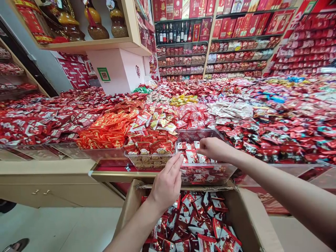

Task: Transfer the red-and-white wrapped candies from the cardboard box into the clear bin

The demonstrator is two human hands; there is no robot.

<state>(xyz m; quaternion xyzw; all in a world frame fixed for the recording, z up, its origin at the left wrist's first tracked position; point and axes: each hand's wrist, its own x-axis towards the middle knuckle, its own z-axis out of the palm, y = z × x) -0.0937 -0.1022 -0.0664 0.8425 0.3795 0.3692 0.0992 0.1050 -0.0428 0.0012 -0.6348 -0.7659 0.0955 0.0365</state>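
A clear plastic bin holds small red and white wrapped candies. Over its right part is my right hand, fingers curled in, low against the candies; whatever the fingers hold is hidden. My left hand lies at the bin's front left corner, its fingers stretched out side by side and seeming to touch the wall. Below both hands stands an open cardboard box with many red and white candy packets inside.
To the left, another clear bin is filled with red durian candy packets. Orange-red packets are heaped beside it. More candy heaps run along the counter, with stocked shelves behind. A wooden display shelf overhangs at upper left.
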